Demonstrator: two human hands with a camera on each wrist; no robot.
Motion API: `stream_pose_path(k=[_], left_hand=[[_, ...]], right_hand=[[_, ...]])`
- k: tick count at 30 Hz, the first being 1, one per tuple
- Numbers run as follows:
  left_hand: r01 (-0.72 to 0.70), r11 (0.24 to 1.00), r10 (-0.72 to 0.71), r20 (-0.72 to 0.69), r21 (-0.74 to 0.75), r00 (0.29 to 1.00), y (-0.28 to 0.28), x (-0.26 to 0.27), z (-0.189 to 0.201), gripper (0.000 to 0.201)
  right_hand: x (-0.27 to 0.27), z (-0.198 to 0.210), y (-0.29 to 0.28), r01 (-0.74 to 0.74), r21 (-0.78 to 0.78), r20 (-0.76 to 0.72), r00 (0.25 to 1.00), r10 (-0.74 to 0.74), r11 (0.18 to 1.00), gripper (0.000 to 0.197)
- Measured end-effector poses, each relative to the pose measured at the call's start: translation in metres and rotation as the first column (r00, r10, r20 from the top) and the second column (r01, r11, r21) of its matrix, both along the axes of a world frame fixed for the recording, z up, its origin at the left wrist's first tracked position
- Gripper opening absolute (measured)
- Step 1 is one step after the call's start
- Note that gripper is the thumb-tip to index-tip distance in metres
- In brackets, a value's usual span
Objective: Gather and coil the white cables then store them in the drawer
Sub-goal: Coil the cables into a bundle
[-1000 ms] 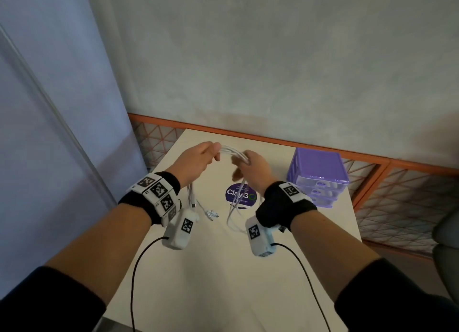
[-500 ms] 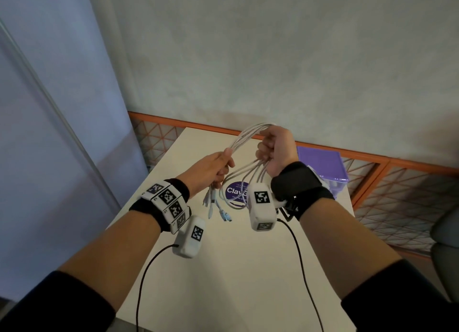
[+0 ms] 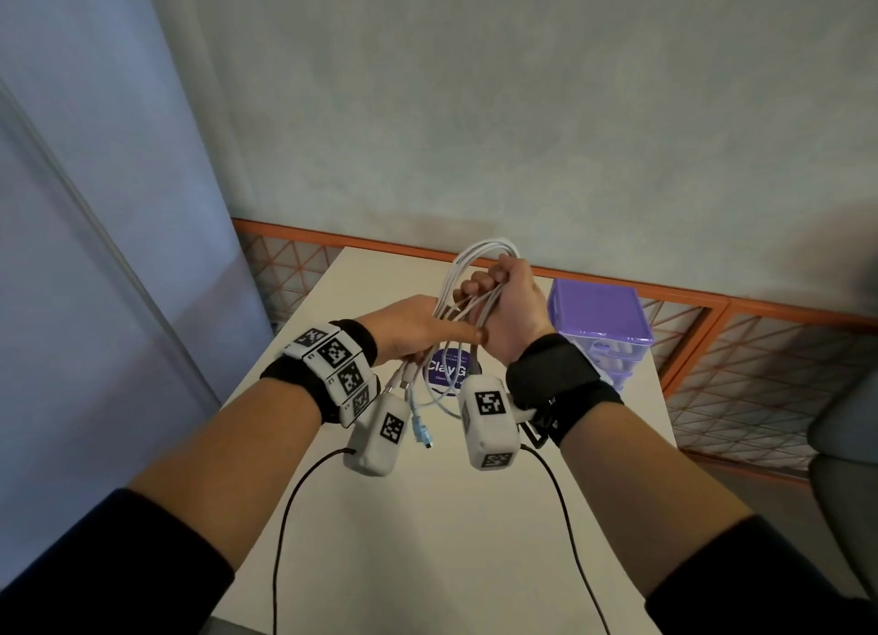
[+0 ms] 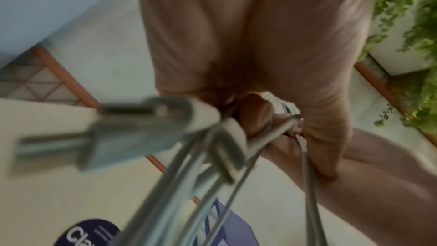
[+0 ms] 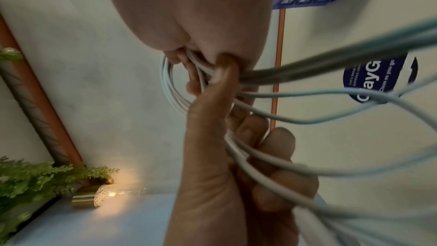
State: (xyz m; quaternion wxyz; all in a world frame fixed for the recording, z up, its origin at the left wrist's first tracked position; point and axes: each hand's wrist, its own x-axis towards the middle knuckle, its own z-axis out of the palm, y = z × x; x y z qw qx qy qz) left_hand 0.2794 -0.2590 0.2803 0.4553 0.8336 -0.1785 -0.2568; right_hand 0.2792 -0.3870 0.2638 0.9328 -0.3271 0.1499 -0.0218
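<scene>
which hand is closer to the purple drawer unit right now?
Right. The right hand, gripping the white cables, is raised just left of the purple drawer unit in the head view. The left hand holds the same cables further left, beyond the right hand.

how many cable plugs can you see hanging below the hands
3, at least: two whitish plugs just below the left hand, one pale blue plug lower down. Others may be hidden.
</scene>
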Motion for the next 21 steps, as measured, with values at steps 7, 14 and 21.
stream_pose_path(k=[7, 14, 21], left_hand=[[-0.036, 0.987, 0.031, 0.036, 0.155, 0.999, 0.010, 0.007, -0.012, 0.030], [0.010, 0.993, -0.017, 0.067, 0.115, 0.998, 0.018, 0.005, -0.007, 0.035], [-0.006, 0.940, -0.043, 0.136, 0.342, 0.990, 0.030, 0.016, -0.004, 0.040]], right_hand=[[0.002, 0.008, -0.011, -0.139, -0.321, -0.008, 0.989, 0.145, 0.937, 0.031], [0.000, 0.010, -0.022, -0.157, -0.047, 0.011, 0.987, 0.158, 0.986, 0.031], [-0.002, -0.011, -0.020, 0.074, -0.920, 0.101, 0.994, 0.050, 0.386, 0.042]])
